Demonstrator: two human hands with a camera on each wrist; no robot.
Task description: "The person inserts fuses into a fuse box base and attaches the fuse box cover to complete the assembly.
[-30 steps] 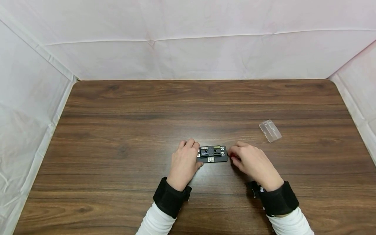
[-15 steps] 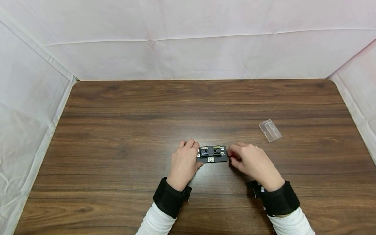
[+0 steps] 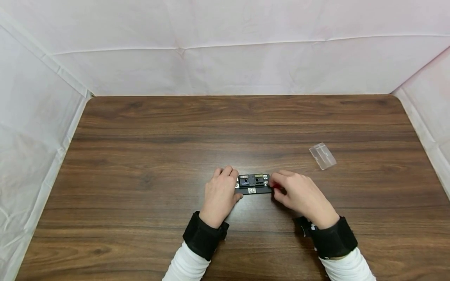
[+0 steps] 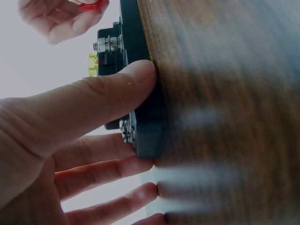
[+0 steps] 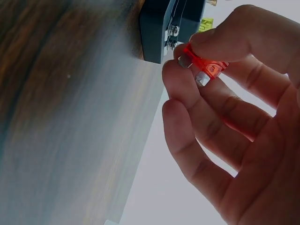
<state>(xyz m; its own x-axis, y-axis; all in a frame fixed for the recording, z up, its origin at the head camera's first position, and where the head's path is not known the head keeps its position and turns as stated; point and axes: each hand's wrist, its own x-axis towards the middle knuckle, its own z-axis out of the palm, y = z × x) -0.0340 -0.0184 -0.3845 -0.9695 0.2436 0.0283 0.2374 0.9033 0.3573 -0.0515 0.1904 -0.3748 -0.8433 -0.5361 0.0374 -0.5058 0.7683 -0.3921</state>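
Note:
A black fuse holder block (image 3: pixel 261 190) lies on the wooden table, with metal screw terminals on it. My left hand (image 3: pixel 220 193) grips its left end, thumb (image 4: pixel 138 75) along the near side and fingers at the far side. A yellow see-through piece (image 4: pixel 93 64) shows on top of the block. Just beyond the block's right end, my right hand (image 3: pixel 300 195) pinches a red blade fuse (image 5: pixel 211 68) between thumb and fingers. Two metal blades of the fuse show in the right wrist view; the head view mostly hides it.
A clear plastic cover (image 3: pixel 322 156) lies on the table (image 3: pixel 158 136), behind and to the right of my right hand. White cloth walls (image 3: pixel 228 70) stand along the back and both sides.
My right hand has shifted slightly left with the red blade fuse, nearer the block's right end. The left hand and the block have hardly moved.

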